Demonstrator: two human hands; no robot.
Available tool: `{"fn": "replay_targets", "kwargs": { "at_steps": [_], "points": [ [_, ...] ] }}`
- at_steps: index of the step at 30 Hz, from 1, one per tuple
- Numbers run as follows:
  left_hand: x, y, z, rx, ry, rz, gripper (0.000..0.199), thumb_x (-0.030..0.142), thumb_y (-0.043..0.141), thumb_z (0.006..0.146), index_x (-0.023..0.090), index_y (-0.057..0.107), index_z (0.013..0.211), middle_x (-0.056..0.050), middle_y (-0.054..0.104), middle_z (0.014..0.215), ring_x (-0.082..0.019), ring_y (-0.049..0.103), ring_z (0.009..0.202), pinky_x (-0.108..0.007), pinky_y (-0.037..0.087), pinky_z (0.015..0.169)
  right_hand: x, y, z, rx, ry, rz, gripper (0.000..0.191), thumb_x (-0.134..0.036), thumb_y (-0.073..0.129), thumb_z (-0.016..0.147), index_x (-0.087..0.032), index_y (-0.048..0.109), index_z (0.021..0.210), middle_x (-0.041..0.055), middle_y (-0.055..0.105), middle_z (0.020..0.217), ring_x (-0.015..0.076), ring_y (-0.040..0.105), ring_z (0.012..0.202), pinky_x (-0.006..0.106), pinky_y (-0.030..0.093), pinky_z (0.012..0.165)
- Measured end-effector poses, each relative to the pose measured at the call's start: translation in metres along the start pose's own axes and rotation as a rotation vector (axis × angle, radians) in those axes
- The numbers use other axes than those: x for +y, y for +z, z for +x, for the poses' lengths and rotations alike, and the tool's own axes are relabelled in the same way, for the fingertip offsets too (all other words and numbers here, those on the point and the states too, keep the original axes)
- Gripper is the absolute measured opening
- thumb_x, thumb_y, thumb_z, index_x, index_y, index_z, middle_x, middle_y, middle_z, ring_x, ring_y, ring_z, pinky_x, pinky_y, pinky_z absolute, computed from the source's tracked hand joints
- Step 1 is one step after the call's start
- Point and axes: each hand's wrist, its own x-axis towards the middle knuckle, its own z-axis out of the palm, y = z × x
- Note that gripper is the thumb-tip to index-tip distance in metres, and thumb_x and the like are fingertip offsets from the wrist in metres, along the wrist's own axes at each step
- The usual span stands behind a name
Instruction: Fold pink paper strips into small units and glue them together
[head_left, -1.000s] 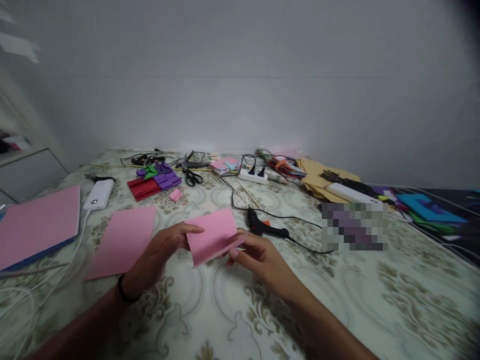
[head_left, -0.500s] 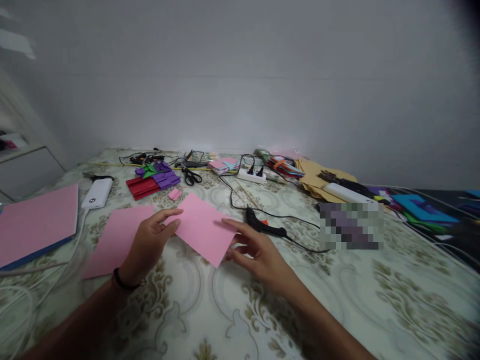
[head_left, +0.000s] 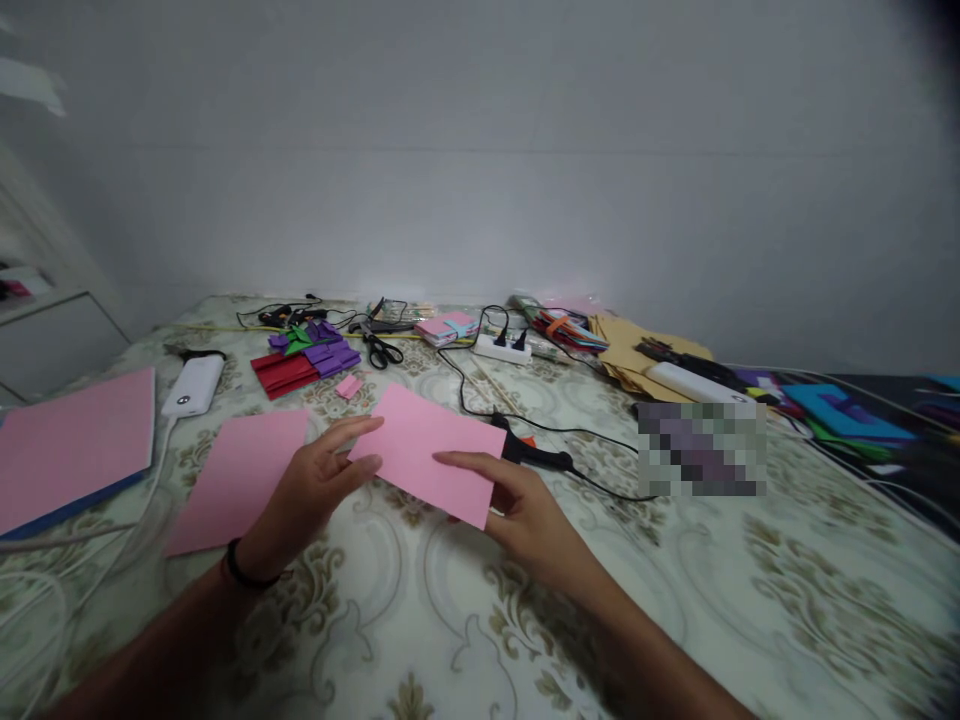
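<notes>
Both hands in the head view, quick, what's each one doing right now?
Left hand: holding the rectangular pink paper piece at its left end.
Right hand: holding the same piece near its right end.

Two bare forearms reach in from the lower corners, the left forearm (head_left: 169, 625) and the right forearm (head_left: 641, 625) converging toward the middle. The left hand (head_left: 311, 490), a thin black band (head_left: 246, 568) around its wrist, points its index finger and thumb rightward, their tips apart. The right hand (head_left: 532, 515) stretches its index finger (head_left: 472, 462) leftward, its other fingers bent lower and partly hidden. Both hands grip lightly, well apart.
</notes>
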Motion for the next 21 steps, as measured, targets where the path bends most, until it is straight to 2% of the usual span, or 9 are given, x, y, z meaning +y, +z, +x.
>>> {"fn": "replay_targets", "kwargs": {
  "at_steps": [2, 4, 7, 9, 12, 14, 18, 21],
  "points": [
    [0.000, -0.004, 0.000, -0.084, 0.025, -0.044, 0.057, 0.052, 0.080, 0.082, 0.022, 0.072, 0.130, -0.013, 0.060, 0.149, -0.032, 0.060, 0.134, -0.036, 0.058, 0.099, -0.001, -0.006, 0.001, -0.002, 0.014, 0.086, 0.042, -0.025, 0.085, 0.081, -0.031, 0.078, 0.122, 0.0057, 0.076, 0.126, 0.0230, 0.072, 0.112, 0.029, 0.058, 0.091],
    [0.001, -0.009, 0.000, -0.206, 0.049, -0.028, 0.067, 0.056, 0.085, 0.076, 0.025, 0.070, 0.134, -0.012, 0.060, 0.149, -0.034, 0.057, 0.137, -0.041, 0.053, 0.107, -0.002, -0.012, 0.002, -0.046, 0.033, 0.192, 0.041, -0.027, 0.090, 0.076, -0.032, 0.081, 0.116, 0.0045, 0.077, 0.123, 0.0204, 0.075, 0.100, 0.026, 0.060, 0.083],
    [0.003, -0.014, 0.000, -0.326, 0.122, 0.094, 0.083, 0.058, 0.090, 0.068, 0.029, 0.064, 0.142, -0.011, 0.062, 0.147, -0.035, 0.058, 0.135, -0.047, 0.047, 0.114, -0.005, -0.018, 0.002, -0.099, 0.064, 0.317, 0.038, -0.032, 0.093, 0.073, -0.031, 0.083, 0.110, 0.0035, 0.077, 0.116, 0.0143, 0.075, 0.074, 0.023, 0.060, 0.071],
    [0.004, -0.014, -0.001, -0.345, 0.183, 0.170, 0.081, 0.058, 0.090, 0.069, 0.030, 0.065, 0.141, -0.010, 0.064, 0.145, -0.034, 0.059, 0.134, -0.046, 0.047, 0.113, -0.006, -0.020, 0.002, -0.106, 0.079, 0.351, 0.038, -0.035, 0.094, 0.072, -0.030, 0.083, 0.108, 0.0029, 0.077, 0.109, 0.0134, 0.074, 0.069, 0.023, 0.060, 0.070],
    [0.005, -0.012, -0.004, -0.355, 0.225, 0.219, 0.064, 0.058, 0.084, 0.077, 0.031, 0.071, 0.133, -0.007, 0.073, 0.132, -0.030, 0.066, 0.123, -0.041, 0.052, 0.105, -0.007, -0.019, 0.002, -0.134, 0.083, 0.341, 0.037, -0.038, 0.093, 0.073, -0.029, 0.083, 0.107, 0.0025, 0.077, 0.100, 0.0146, 0.073, 0.071, 0.024, 0.059, 0.071],
    [0.005, -0.010, -0.006, -0.352, 0.223, 0.262, 0.057, 0.056, 0.084, 0.079, 0.031, 0.074, 0.129, -0.005, 0.077, 0.124, -0.028, 0.070, 0.116, -0.038, 0.053, 0.101, -0.007, -0.017, 0.002, -0.142, 0.074, 0.294, 0.036, -0.037, 0.093, 0.073, -0.028, 0.083, 0.107, 0.0032, 0.077, 0.102, 0.0156, 0.072, 0.076, 0.025, 0.057, 0.072],
    [0.003, -0.007, -0.007, -0.336, 0.249, 0.308, 0.051, 0.050, 0.084, 0.082, 0.030, 0.075, 0.128, -0.003, 0.079, 0.123, -0.025, 0.072, 0.114, -0.034, 0.052, 0.102, -0.008, -0.014, 0.003, -0.122, 0.049, 0.184, 0.038, -0.035, 0.092, 0.073, -0.026, 0.083, 0.108, 0.0054, 0.077, 0.111, 0.0207, 0.070, 0.096, 0.027, 0.054, 0.082],
    [0.001, -0.007, -0.008, -0.335, 0.263, 0.314, 0.047, 0.050, 0.082, 0.084, 0.029, 0.075, 0.126, -0.002, 0.080, 0.120, -0.024, 0.073, 0.110, -0.033, 0.052, 0.099, -0.009, -0.012, 0.004, -0.124, 0.036, 0.132, 0.041, -0.036, 0.091, 0.072, -0.025, 0.082, 0.111, 0.0061, 0.078, 0.112, 0.0229, 0.070, 0.100, 0.029, 0.053, 0.085]
  ]
}}
